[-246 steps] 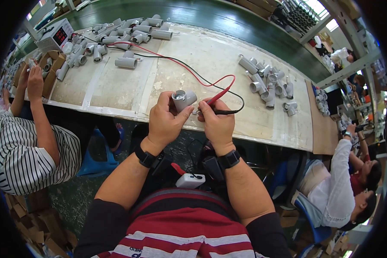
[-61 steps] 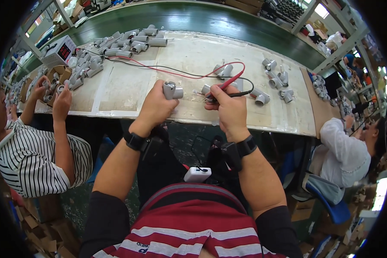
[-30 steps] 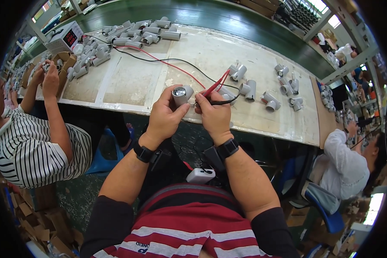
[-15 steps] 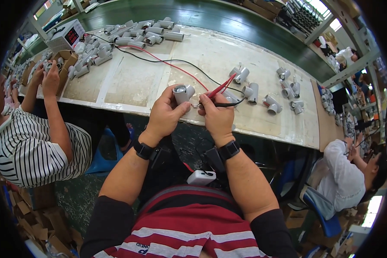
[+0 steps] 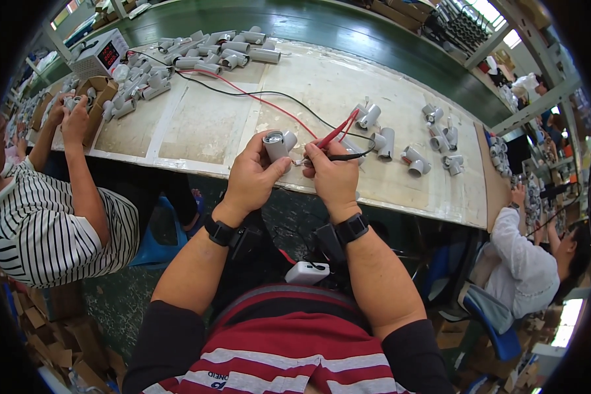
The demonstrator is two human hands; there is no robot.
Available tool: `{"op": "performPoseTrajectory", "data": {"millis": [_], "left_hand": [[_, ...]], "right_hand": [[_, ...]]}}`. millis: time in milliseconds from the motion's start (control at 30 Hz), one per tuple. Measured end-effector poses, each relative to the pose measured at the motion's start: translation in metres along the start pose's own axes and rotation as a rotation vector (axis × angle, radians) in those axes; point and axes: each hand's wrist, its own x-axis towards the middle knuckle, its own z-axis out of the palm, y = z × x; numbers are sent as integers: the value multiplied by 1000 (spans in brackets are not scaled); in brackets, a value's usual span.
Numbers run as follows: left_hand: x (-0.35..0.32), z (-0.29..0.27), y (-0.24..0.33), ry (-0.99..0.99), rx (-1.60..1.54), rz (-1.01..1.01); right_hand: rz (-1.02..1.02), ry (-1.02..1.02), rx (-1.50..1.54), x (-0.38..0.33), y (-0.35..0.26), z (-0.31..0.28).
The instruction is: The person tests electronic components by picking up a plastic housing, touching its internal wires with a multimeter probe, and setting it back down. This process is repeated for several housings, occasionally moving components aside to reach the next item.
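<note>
While the left hand (image 5: pixel 253 176) grips a grey cylindrical metal part (image 5: pixel 277 144) at frame centre, presenting its end, the right hand (image 5: pixel 331 176) pinches red and black test probes (image 5: pixel 335 141) against it.

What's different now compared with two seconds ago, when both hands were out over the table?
Both hands drew back to the table's near edge. The left hand now holds the grey fitting up, no longer on the table. The right hand kept the red and black probes, now beside the fitting.
</note>
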Motion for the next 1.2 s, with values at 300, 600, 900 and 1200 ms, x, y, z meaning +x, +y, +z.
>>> {"op": "performPoseTrajectory", "data": {"millis": [300,600,900,1200], "left_hand": [[1,1,0,10,7,3],[1,1,-2,10,15,20],[0,2,-4,17,39,49],[0,3,-5,25,55,69]], "right_hand": [[15,-30,0,1,-2,-1],[8,-58,-11,1,-1,-1],[-14,-53,-17,0,1,-2],[-40,-70,-45,1,2,-4]]}}
